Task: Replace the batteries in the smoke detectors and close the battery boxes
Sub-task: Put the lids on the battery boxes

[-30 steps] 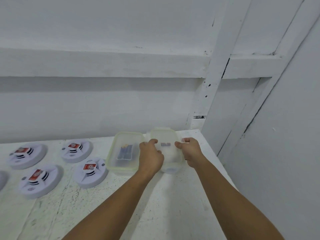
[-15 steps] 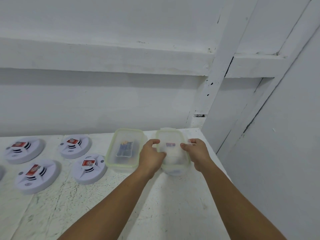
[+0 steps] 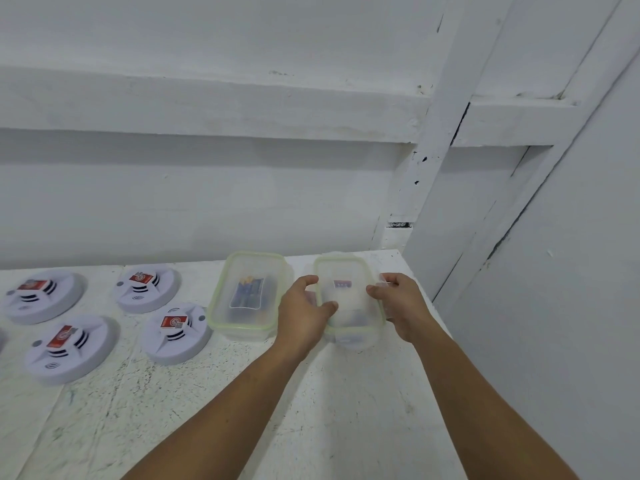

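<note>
Two clear plastic battery boxes with pale green rims stand side by side on the white table. The left box (image 3: 247, 294) has its lid on and shows blue batteries inside. My left hand (image 3: 302, 315) and my right hand (image 3: 401, 306) grip the two long sides of the right box (image 3: 348, 299), fingers curled over its lid, which has a small red and blue label. Several white round smoke detectors (image 3: 175, 332) with red batteries on top lie to the left.
The table (image 3: 311, 410) ends at its right edge close to a white wall panel (image 3: 554, 306). A white wall with a ledge stands right behind the boxes. Bare speckled tabletop lies in front of the boxes.
The right box's lid has come down level onto the box and both hands have shifted to clasp its sides. The camera has tilted slightly.
</note>
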Motion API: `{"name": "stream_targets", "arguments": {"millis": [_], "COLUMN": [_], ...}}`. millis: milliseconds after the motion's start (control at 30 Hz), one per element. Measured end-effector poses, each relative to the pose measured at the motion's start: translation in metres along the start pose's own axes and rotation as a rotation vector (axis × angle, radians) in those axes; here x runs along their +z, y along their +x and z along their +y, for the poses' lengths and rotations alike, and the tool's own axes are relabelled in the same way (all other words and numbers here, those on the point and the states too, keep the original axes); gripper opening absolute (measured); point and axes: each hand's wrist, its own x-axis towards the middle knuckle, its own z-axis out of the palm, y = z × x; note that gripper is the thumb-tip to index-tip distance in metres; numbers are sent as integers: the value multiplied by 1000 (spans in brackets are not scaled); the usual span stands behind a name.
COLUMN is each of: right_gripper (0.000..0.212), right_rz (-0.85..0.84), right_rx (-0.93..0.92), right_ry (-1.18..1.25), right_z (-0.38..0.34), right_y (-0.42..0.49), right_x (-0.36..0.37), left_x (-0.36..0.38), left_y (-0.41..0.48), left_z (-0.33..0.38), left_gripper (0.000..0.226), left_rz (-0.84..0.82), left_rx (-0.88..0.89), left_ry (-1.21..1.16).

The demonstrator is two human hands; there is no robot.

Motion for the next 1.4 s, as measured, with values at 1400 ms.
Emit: {"name": "stream_targets", "arguments": {"millis": [1400], "right_gripper": [35], "right_rz": [14], "right_rx": [-109], "right_ry": [-470], "right_z": [-6], "right_y": [6], "right_x": [-3], "left_x": [1], "left_y": [2], "left_z": [3], "left_gripper": [30], "left_rz": [-161], "left_rx": [-189], "left_ry": [-167]}}
